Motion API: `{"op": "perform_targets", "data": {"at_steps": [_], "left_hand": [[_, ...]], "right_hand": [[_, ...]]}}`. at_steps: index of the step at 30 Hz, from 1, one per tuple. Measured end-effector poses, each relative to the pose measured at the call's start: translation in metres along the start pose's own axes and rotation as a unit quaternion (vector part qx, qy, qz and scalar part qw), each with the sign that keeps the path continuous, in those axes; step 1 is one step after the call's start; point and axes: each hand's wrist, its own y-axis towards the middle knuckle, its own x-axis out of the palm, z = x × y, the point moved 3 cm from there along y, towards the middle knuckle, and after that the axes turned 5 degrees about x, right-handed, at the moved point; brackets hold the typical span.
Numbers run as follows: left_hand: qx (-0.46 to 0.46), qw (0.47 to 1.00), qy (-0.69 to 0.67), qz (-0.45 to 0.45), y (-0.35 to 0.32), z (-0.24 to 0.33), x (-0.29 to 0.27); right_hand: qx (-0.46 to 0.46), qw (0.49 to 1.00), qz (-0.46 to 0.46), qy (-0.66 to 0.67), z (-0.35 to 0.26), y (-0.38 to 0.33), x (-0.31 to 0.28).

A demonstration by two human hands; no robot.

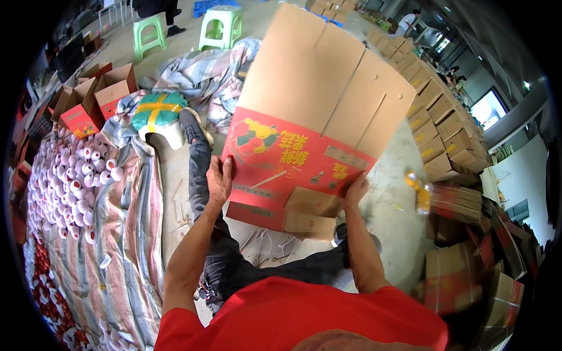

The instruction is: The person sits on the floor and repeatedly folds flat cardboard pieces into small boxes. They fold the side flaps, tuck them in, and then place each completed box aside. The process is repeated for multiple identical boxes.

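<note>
In front of me I hold a cardboard box [298, 134], brown on its far part and red with printed fruit on its near part. It looks mostly flat, with slotted flaps at the far side and folded flaps at the near edge. My left hand [220, 180] grips its left edge, thumb on the red face. Opposite, my right hand [356, 191] grips the right edge near the lower corner, its fingers partly hidden by the cardboard. Just left of the box stands a low white stool [167, 136] with a green, yellow-taped pad [157, 110] on top.
At left, a heap of fruit in pale foam nets [76, 175] lies by a striped cloth [132, 210]. Open red boxes [82, 114] stand behind it. Green stools [221, 28] are farther back. To the right are a yellow tape dispenser [419, 192], bundled flat cartons [451, 272] and rows of boxes [439, 120].
</note>
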Motion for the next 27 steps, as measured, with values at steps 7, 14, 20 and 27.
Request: {"op": "perform_targets", "data": {"at_steps": [7, 14, 20, 27], "left_hand": [[0.065, 0.998, 0.0, -0.026, 0.043, 0.12, -0.03], [0.032, 0.961, -0.222, -0.16, 0.043, 0.237, -0.074], [-0.157, 0.852, -0.35, -0.356, 0.03, 0.235, -0.104], [0.067, 0.632, -0.55, -0.542, 0.058, 0.322, -0.045]], "right_hand": [[-0.102, 0.987, -0.048, 0.116, -0.095, -0.001, 0.003], [-0.071, 0.95, -0.091, 0.291, -0.241, -0.008, -0.016], [-0.046, 0.94, -0.131, 0.312, -0.293, -0.005, -0.017], [0.0, 0.943, -0.089, 0.322, -0.276, 0.01, -0.022]]}}
